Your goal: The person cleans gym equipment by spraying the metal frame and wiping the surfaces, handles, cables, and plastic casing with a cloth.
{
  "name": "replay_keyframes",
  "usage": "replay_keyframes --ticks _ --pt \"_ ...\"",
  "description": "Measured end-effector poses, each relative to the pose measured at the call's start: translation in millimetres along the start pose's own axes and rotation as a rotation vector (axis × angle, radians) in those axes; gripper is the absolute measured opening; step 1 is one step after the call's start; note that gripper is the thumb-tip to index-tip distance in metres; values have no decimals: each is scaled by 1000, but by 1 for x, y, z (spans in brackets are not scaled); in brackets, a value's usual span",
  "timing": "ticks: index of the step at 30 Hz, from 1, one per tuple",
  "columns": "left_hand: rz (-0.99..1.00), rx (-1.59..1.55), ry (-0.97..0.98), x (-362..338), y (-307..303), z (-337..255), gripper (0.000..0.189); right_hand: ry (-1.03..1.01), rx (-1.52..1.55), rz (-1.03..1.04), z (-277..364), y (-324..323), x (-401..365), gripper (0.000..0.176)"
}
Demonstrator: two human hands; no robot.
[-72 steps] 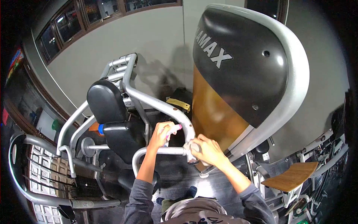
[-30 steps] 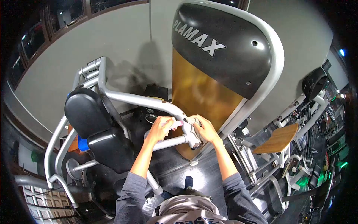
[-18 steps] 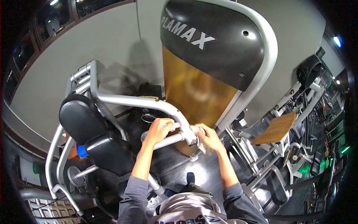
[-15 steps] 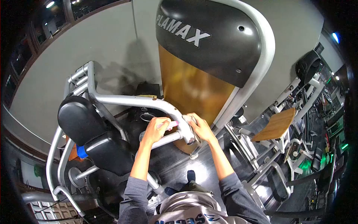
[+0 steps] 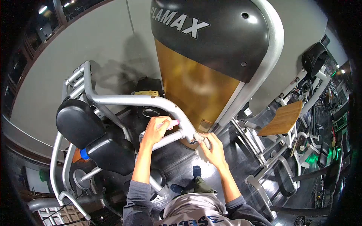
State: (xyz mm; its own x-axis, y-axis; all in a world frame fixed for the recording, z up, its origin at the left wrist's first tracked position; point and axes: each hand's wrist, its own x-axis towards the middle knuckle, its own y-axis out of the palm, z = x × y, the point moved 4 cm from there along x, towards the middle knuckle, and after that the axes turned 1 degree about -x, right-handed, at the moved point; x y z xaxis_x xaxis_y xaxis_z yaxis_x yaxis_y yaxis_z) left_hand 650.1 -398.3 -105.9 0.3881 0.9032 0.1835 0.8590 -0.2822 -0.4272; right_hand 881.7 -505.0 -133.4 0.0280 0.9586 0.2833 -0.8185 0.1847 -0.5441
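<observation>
My left hand [image 5: 154, 130] is closed around a small pink-tipped spray bottle [image 5: 170, 123], held against the silver arm [image 5: 151, 101] of a gym machine. My right hand [image 5: 211, 147] presses a pale cloth [image 5: 200, 137] onto the lower end of that silver arm, just below the joint with the horizontal grip bar [image 5: 168, 138]. Both hands sit close together at the bar's end.
The machine's black seat pads [image 5: 81, 126] are at the left. A tall black and gold weight-stack cover [image 5: 203, 56] marked PLAMAX stands behind the bar. More gym machines and a wooden seat plate [image 5: 281, 118] crowd the right. My shoe [image 5: 196, 172] rests on the dark floor.
My right hand with the cloth has slid down from the top of the bar's joint to its lower end. The left hand has stayed on the bottle. The view has shifted.
</observation>
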Motion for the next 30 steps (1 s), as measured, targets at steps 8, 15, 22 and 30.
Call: replay_keyframes --ticks 8,15,22,30 --pt "26 -36 -14 -5 1 9 47 -254 -389 23 48 12 39 28" --pt "-1 -133 -27 -10 -4 4 36 -199 -342 99 27 -4 -7 36" --pt "28 -192 -38 -9 -2 5 37 302 374 -424 -36 24 -23 25" --pt "51 -164 -7 -11 -2 7 42 136 280 -797 -27 126 -51 32"
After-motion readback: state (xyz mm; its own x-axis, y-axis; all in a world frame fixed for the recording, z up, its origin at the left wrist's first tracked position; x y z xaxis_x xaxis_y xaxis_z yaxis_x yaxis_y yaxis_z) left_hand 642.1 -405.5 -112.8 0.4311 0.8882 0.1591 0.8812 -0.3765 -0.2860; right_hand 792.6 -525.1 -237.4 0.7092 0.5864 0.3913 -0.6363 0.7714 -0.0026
